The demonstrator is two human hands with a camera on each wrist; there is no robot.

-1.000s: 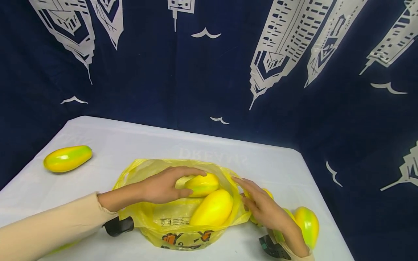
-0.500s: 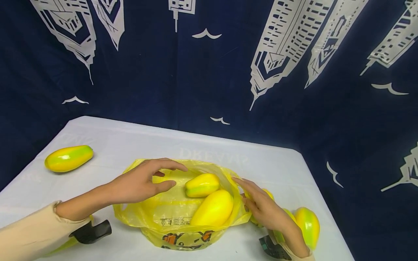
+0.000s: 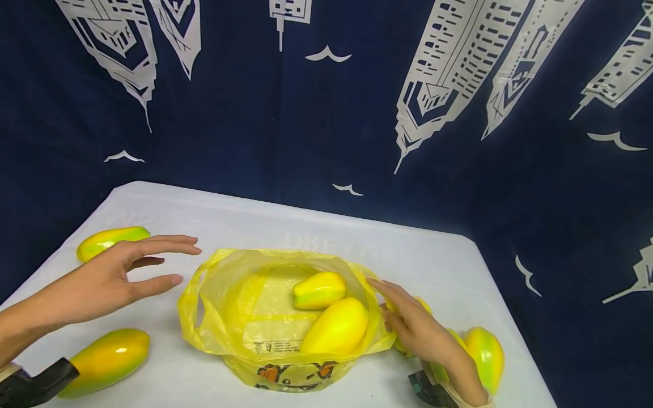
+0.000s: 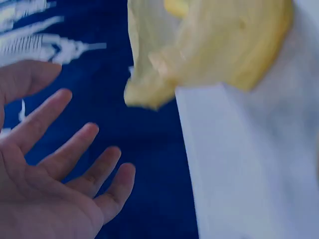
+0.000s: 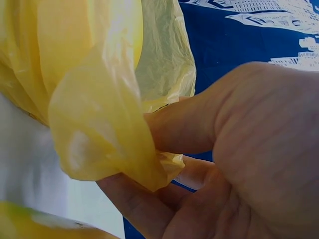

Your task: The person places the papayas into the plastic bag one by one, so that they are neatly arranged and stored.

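Navy fabric (image 3: 326, 113) is hanging behind the white worktop (image 3: 245, 221). At six o'clock, a translucent yellow plastic bag (image 3: 234, 345) is gaping around two glossy yellow oblong fruits (image 3: 336, 326); the right hand (image 3: 414, 323) is pinching its three-o'clock edge, the left hand (image 3: 109, 283) hovering spread-fingered at nine.

My bag (image 3: 237, 350): see-through yellow, orange-and-black print (image 3: 268, 373) low on its front | larger fruit (image 3: 335, 328) inside it: plain yellow | smaller fruit (image 3: 319, 290) beside that: yellow, greenish streak | tabletop (image 3: 245, 218) before me: white, faint lettering (image 3: 336, 242) | backdrop (image 3: 306, 130) I face: navy, white towers (image 3: 449, 68) and bird-like curves (image 3: 328, 54)
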